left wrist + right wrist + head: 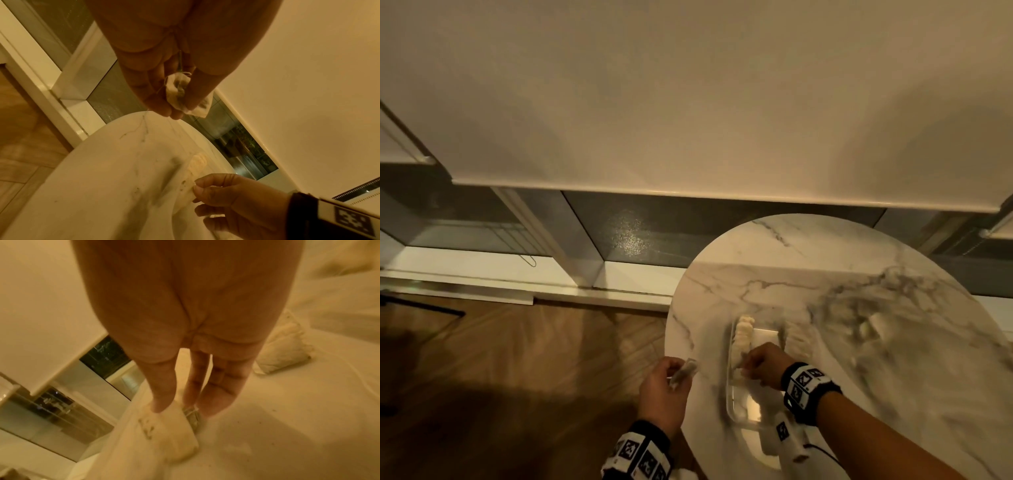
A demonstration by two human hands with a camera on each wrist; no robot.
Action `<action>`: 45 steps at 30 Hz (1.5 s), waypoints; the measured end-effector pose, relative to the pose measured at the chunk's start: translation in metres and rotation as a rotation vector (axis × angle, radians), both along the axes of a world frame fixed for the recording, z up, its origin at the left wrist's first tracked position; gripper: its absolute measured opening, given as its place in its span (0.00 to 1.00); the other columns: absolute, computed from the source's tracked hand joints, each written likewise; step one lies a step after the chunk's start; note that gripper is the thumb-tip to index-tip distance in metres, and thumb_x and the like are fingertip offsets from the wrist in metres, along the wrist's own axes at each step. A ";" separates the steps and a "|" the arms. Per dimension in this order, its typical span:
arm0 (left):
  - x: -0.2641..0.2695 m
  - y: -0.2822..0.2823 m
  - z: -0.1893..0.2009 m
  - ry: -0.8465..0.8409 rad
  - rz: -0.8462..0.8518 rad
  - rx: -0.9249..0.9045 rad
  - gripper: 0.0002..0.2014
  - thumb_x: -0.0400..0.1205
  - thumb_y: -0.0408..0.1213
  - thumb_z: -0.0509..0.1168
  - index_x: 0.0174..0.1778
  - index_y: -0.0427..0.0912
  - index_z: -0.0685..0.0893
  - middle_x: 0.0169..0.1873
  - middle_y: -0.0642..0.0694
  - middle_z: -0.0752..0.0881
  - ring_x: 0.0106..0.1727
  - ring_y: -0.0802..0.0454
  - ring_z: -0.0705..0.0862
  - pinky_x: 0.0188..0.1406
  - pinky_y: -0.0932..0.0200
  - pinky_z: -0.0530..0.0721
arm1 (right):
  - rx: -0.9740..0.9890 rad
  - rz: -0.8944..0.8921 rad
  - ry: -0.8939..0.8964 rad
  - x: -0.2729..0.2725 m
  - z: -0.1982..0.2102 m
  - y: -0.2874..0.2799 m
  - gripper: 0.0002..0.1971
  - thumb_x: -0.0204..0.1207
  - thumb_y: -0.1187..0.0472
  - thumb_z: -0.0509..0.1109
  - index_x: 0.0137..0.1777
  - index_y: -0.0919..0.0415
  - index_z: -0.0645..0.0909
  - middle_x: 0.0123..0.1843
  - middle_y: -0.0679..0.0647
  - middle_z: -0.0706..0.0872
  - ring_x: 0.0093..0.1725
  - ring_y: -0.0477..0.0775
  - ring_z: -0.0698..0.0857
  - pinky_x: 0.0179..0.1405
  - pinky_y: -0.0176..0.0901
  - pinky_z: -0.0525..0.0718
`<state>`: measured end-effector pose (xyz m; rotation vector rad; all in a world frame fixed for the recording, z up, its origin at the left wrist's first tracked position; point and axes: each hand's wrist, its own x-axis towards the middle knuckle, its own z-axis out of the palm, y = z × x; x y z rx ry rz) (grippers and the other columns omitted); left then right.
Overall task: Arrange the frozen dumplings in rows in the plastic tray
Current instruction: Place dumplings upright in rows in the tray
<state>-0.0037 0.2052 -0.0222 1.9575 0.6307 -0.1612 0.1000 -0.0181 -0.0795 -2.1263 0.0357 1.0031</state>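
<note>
1. Fingers [164, 91] of the left hand [666, 387] curl around a small, pale, crumpled dumpling [177, 87], with its wrinkled skin sticking out past the fingertips; this hand hangs beyond the left edge of the tabletop, over the floor.
2. Right hand [763, 368] reaches down into the tray with its fingers [218, 386] extended and its thumb apart from them. The tips sit at a pale dumpling [174, 431] in the row. Blur hides whether they pinch it or only touch it, so I cannot tell the grasp.
3. Directly beyond the right fingers runs a row of whitish frozen dumplings [743, 330], packed one against another along the left wall of the tray.
4. Around the right hand lies the clear, rectangular plastic tray [734, 407]. Its near end, on the wrist side of the fingers, shows bare bottom.
5. Well off to the right of the right fingers, pale blurred lumps [873, 327] lie loose on the tabletop; what they are is too smeared to tell.
6. Under the tray spreads the round white marble tabletop [808, 270] with grey veins.
7. Both wrists wear black bands carrying black-and-white square markers [808, 380].
8. Below the left fingers, brown wooden floor [500, 359] stretches away to a window frame and a cream roller blind [688, 102].
</note>
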 end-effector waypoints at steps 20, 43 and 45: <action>0.006 0.009 -0.002 0.027 -0.152 -0.134 0.15 0.76 0.27 0.75 0.51 0.51 0.85 0.45 0.49 0.88 0.44 0.56 0.87 0.37 0.72 0.83 | -0.127 -0.322 -0.307 -0.007 0.020 0.009 0.04 0.77 0.54 0.74 0.51 0.49 0.86 0.45 0.46 0.86 0.44 0.44 0.84 0.43 0.37 0.81; 0.031 -0.045 0.006 -0.100 -0.366 -0.191 0.12 0.77 0.35 0.76 0.50 0.56 0.86 0.42 0.53 0.89 0.44 0.59 0.88 0.41 0.70 0.84 | 0.381 -0.315 -0.238 -0.071 0.076 -0.003 0.07 0.79 0.58 0.75 0.52 0.59 0.85 0.38 0.56 0.93 0.40 0.51 0.92 0.41 0.38 0.86; 0.030 -0.046 0.006 -0.087 -0.378 -0.204 0.12 0.77 0.35 0.76 0.51 0.56 0.86 0.41 0.54 0.90 0.45 0.59 0.88 0.43 0.68 0.85 | 0.336 -0.268 -0.272 -0.072 0.078 -0.002 0.04 0.80 0.56 0.74 0.50 0.56 0.87 0.39 0.53 0.93 0.42 0.49 0.92 0.50 0.42 0.89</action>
